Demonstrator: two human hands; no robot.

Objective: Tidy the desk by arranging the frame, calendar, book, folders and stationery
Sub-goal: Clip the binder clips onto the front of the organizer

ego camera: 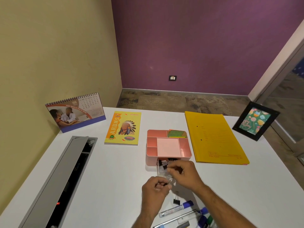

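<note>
Clearly both hands work at the pink organizer's (169, 145) open drawer (162, 167): the right hand (182, 173) pinches a binder clip over it, the left hand (155, 188) closes on another (small, slippery things). A loose clip (176, 200) could get knocked toward the markers (176, 208).

On the desk (115, 170) we find the calendar (75, 112) rear left, the book (123, 128) to its right, the organiser (168, 145) centred, the folders (215, 139) right of it, the frame (255, 120) far right, and the markers (176, 208) nearest us.
</note>
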